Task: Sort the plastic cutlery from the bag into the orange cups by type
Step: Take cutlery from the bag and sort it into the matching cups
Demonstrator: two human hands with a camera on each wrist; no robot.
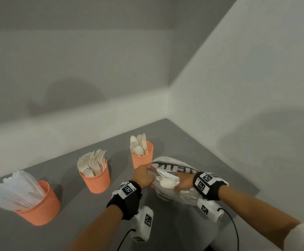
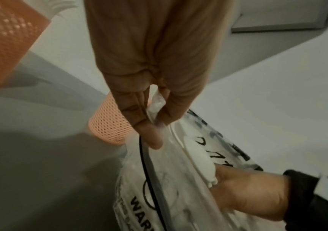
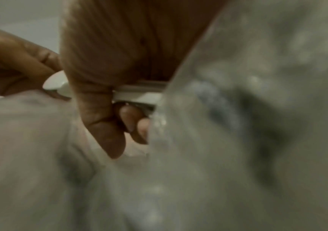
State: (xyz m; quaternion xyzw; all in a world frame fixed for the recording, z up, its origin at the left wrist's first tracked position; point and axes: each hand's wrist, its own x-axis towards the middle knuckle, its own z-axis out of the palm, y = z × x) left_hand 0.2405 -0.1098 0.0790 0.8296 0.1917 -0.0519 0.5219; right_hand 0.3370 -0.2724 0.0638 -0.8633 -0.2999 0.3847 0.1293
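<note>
A clear printed plastic bag (image 1: 174, 169) lies on the grey table, with white cutlery inside. My left hand (image 1: 150, 175) pinches the bag's mouth edge (image 2: 156, 103) between thumb and fingers and holds it up. Inside the mouth, my right hand (image 1: 179, 185) curls its fingers round a white spoon (image 1: 166, 183), whose handle (image 3: 139, 92) runs under the thumb. Three orange cups stand to the left: one with knives (image 1: 39, 205), one with forks (image 1: 96, 178) and one with spoons (image 1: 142, 158).
The table (image 1: 220, 169) sits in a corner, with white walls close behind and to the right. The spoon cup (image 2: 109, 125) stands just beyond my left hand. Black cables hang from the wrist cameras at the near edge.
</note>
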